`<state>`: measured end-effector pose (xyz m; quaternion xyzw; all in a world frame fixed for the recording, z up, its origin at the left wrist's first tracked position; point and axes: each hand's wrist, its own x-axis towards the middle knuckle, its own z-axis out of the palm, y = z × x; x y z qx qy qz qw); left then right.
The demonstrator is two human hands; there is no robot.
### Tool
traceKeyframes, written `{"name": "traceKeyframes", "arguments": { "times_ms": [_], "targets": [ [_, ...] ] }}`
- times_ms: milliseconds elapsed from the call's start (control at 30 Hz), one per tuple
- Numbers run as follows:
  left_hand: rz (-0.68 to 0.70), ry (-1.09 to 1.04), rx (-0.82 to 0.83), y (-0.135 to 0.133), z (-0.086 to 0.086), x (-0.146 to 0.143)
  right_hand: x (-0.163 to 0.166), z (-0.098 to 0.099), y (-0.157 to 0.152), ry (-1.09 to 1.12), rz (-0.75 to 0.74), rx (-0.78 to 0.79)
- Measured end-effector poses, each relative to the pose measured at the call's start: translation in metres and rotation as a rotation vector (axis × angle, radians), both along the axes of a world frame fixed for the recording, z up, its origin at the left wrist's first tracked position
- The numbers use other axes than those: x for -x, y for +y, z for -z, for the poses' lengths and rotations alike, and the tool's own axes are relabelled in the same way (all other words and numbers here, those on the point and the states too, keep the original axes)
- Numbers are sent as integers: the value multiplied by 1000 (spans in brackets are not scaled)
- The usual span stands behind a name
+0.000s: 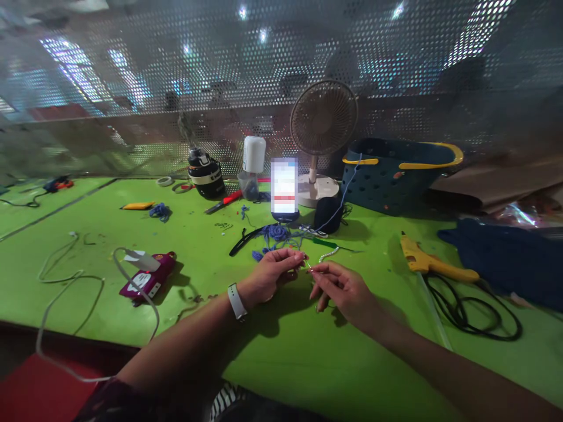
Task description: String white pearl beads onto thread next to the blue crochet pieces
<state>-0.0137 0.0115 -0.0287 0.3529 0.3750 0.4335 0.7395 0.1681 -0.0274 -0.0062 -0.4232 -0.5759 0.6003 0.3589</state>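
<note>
My left hand (276, 271), with a white watch on its wrist, is closed in a pinch over the green table (281, 357). My right hand (341, 287) is also pinched, its fingertips meeting the left hand's. Between them runs a thin needle or thread too small to name. A short string of white beads (329, 254) lies just beyond the right fingertips. A tangle of blue yarn pieces (276, 236) sits right behind the left hand, beside a black curved strip (243, 240).
A phone (284, 189) stands upright behind the yarn, next to a black yarn ball (328, 214) and a small fan (322, 126). A blue basket (396, 173) is at back right. A yellow glue gun (433, 265) with black cord lies right. A maroon pouch (149, 278) and white cable lie left.
</note>
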Motion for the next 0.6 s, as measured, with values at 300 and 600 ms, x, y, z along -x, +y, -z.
{"name": "traceKeyframes", "arguments": {
  "times_ms": [300,600],
  "targets": [
    [-4,-14,-21,-1,-3,-1,1,4,1,-29,15,1],
    [75,10,-78,-7,-2,-4,7,-1,0,4,47,55]
  ]
}}
